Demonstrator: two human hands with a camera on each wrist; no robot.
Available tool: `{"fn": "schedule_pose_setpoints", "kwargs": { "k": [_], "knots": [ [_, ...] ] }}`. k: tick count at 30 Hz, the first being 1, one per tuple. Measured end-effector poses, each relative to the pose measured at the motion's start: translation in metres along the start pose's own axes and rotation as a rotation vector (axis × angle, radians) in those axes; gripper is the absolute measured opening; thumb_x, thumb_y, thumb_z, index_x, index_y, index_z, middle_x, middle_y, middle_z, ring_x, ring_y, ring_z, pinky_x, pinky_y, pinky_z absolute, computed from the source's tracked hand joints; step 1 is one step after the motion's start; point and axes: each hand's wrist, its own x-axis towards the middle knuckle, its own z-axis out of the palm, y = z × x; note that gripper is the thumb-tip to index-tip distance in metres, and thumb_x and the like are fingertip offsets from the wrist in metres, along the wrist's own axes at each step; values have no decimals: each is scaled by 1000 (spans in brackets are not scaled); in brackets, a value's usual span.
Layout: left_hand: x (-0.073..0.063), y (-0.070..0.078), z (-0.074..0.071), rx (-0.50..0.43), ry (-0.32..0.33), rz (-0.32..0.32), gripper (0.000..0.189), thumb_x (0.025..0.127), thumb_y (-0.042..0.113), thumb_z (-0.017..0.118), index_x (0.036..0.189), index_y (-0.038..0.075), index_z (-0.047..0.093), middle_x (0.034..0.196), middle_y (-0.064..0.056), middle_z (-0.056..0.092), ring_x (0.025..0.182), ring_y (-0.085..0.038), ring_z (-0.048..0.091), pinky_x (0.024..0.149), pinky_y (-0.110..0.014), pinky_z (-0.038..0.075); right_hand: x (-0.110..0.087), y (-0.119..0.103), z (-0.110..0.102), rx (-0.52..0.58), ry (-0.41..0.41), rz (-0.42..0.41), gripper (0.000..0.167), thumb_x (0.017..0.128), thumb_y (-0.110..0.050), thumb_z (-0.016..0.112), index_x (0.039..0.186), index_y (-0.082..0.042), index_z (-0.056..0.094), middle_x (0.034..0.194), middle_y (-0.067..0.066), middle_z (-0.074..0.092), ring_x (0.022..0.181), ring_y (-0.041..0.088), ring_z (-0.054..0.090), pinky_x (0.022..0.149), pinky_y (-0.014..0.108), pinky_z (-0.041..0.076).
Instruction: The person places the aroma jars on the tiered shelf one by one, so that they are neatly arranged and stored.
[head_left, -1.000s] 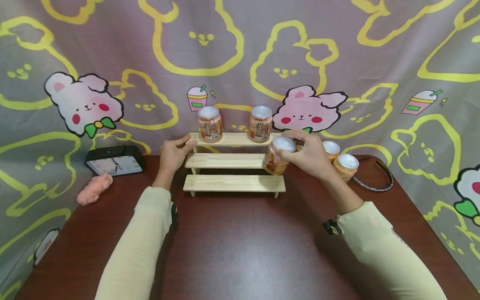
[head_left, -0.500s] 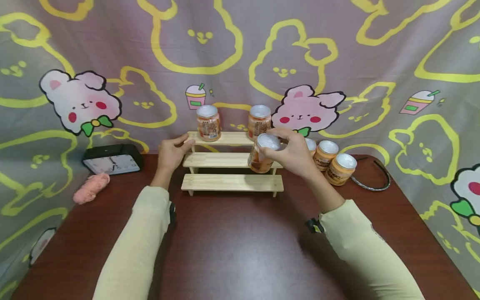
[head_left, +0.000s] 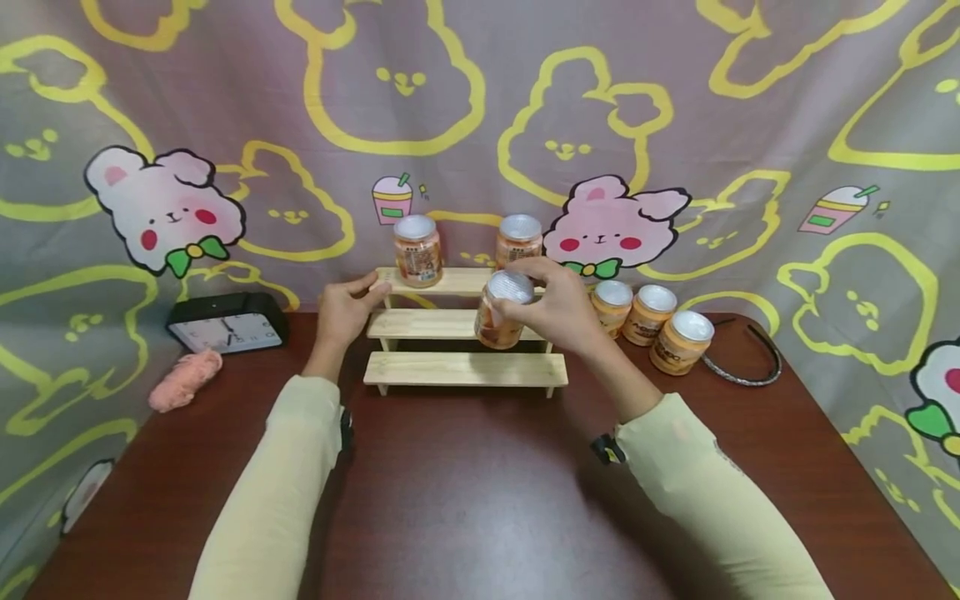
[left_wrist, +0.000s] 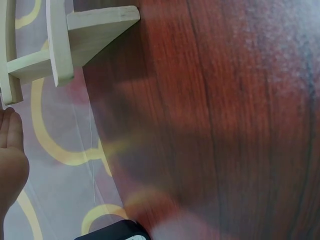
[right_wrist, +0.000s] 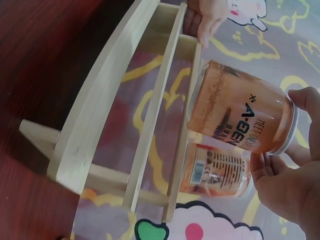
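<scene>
A three-tier wooden display stand [head_left: 465,367] stands on the table. My right hand [head_left: 558,304] grips an orange-labelled jar [head_left: 497,325] with a silver lid by its top, thumb and fingers around the lid end. In the head view the jar overlaps the middle tier; in the right wrist view this jar [right_wrist: 240,107] is close beside another jar [right_wrist: 215,170]. My left hand [head_left: 347,312] holds the left end of the top tier between thumb and fingers. Two similar jars, a left one [head_left: 418,254] and a right one [head_left: 519,237], stand on that tier; the held jar partly hides the right one.
Three more jars [head_left: 678,343] stand together on the table right of the stand, near a dark headband [head_left: 750,379]. At the left are a black clock [head_left: 228,321] and a pink fuzzy bundle [head_left: 186,379]. A patterned curtain [head_left: 450,100] hangs behind.
My right hand has carried the jar leftward, from the stand's right end further along in front of the top tier. The three jars at the right have come into fuller view. My left hand stays put.
</scene>
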Motion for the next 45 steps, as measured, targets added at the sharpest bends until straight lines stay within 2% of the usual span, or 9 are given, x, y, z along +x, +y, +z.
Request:
{"fn": "schedule_pose_setpoints", "kwargs": {
  "k": [11, 22, 32, 41, 45],
  "knots": [
    [0, 1, -1, 2, -5, 14, 50, 91, 37, 78, 130, 8, 69, 131, -10, 65, 134, -28, 52, 110, -42, 42, 13, -6, 17, -5, -28, -50, 41, 81, -17, 83, 116, 0, 73, 122, 12, 69, 100, 21, 65, 83, 36, 57],
    [0, -1, -1, -8, -9, -11, 50, 91, 40, 78, 131, 11, 69, 131, -9, 65, 134, -25, 51, 109, -41, 43, 24, -9, 33, -3, -56, -10, 43, 83, -19, 82, 119, 1, 73, 124, 13, 68, 104, 21, 64, 86, 36, 56],
    [0, -1, 0, 5, 1, 24, 48, 91, 36, 78, 129, 9, 70, 129, -12, 66, 132, -27, 53, 109, -41, 43, 35, -7, 48, -37, -67, -10, 41, 82, -21, 82, 115, 3, 74, 126, 15, 69, 109, 24, 64, 84, 36, 56],
    [0, 1, 2, -14, -10, 24, 48, 92, 36, 78, 130, 8, 69, 130, -11, 66, 132, -27, 53, 109, -41, 44, 45, -5, 55, -95, -73, 42, 45, 82, -26, 81, 117, 0, 74, 123, 15, 69, 107, 25, 64, 80, 37, 55],
    [0, -1, -1, 12, 0, 27, 49, 91, 38, 78, 129, 9, 69, 129, -11, 66, 132, -27, 54, 109, -41, 43, 48, -4, 61, -90, -84, 64, 46, 82, -27, 81, 119, 0, 73, 122, 15, 69, 106, 25, 63, 79, 36, 55]
  ]
}}
